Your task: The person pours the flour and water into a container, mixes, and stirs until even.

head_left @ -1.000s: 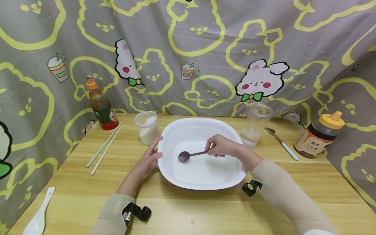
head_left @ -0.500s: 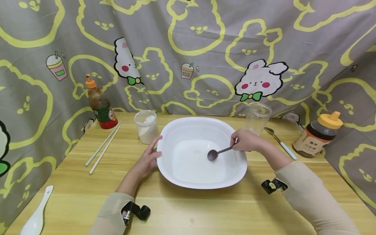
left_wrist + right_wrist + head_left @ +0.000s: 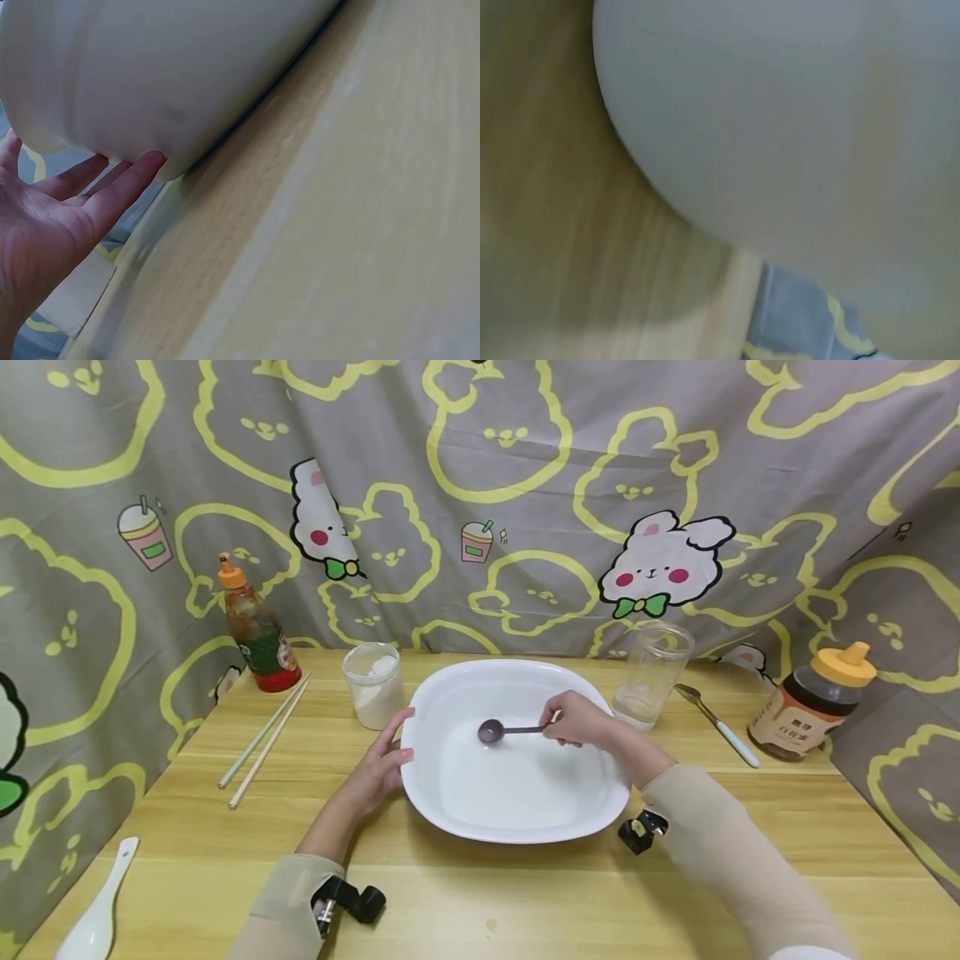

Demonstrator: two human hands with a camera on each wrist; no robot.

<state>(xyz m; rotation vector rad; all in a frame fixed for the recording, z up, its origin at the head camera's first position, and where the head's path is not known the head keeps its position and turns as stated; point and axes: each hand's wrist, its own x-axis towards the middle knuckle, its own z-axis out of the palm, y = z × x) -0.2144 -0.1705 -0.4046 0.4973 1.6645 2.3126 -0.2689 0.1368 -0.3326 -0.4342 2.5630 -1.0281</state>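
In the head view, a white basin [image 3: 517, 810] stands on the table, with white material lying inside. My right hand [image 3: 576, 720] reaches over its right side and pinches the handle of a dark round-bowled spoon [image 3: 491, 732]. The spoon's bowl is low in the basin, left of the hand. With two fingertips over the rim, my left hand [image 3: 378, 768] holds the basin's left side. The left wrist view has that hand's other fingers [image 3: 127, 184] against the outer wall. Only the basin's outside [image 3: 727, 142] fills the right wrist view; the right hand is hidden there.
Behind the basin stand a jar of white powder [image 3: 375, 693] and a clear jar [image 3: 652, 681]. A sauce bottle [image 3: 258, 639] and chopsticks [image 3: 266, 743] are at the left, a white spoon [image 3: 97, 910] nearer. Honey [image 3: 810, 706] and a blue-handled utensil [image 3: 723, 727] lie right.
My right hand swings the dark spoon to the right side of the basin, then back left and slightly farther from me than at first. The left hand stays on the rim.
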